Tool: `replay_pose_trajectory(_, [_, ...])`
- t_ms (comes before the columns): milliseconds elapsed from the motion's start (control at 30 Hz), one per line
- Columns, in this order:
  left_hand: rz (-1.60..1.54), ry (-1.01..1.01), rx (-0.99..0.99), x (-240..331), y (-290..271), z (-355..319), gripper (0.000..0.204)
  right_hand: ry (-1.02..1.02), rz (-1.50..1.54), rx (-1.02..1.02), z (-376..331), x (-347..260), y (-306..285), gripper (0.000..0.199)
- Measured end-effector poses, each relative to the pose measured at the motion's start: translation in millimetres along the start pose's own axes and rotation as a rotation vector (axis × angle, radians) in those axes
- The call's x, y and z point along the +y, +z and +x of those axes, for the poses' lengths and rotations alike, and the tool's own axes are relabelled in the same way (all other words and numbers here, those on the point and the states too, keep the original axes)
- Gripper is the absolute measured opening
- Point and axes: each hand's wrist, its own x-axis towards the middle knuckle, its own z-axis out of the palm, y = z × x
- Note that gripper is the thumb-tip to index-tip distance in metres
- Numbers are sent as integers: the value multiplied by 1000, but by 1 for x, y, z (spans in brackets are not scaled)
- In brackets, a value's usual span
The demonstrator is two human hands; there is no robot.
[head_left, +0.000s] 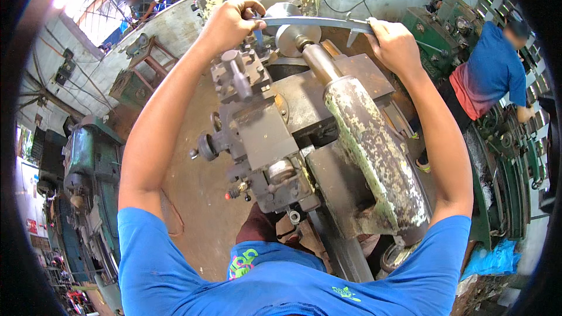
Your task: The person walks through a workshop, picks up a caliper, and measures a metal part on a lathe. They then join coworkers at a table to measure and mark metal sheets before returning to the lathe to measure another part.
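The long caliper point(319, 21) is near 12 o'clock of your view, held crosswise, with its beam passing over the upper edge of the metal disc point(288, 41) in this view. The two jaws point down and stand apart, one toward each end; whether they touch the disc, I cannot tell from here.

Your left hand point(235, 19), at 11 o'clock, has its fingers curled around the near-left end. Your right hand point(393, 44), between 1 and 2 o'clock, pinches the other end between thumb and fingers. So each grip is closed upon the caliper.

By my judgement, the step in hand is the placing of the caliper across the disc for a measure. The next move calls for both hands level, the beam square to the disc, and only light pressure when sliding the jaw, so the reading is not forced.

Around it, the pale tailstock spindle point(322, 64) reaches the disc from 4 o'clock of it, out of the paint-worn tailstock point(374, 152). The tool post point(237, 76), at 11 o'clock, lies just below your left forearm; mind its handle. Farther away, a co-worker point(489, 76) bends between 2 and 3 o'clock.
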Motion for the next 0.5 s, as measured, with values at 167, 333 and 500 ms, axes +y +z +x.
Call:
replay_pose_trajectory(167, [124,14,-28,-51,39,51,12,41,27,-1,11,29,91,27])
replay_pose_trajectory(333, [460,1,-137,-90,74,91,19,41,89,-17,16,46,188,21])
replay_pose_trajectory(500, [645,-16,-221,-116,111,109,18,-47,120,23,2,60,274,25])
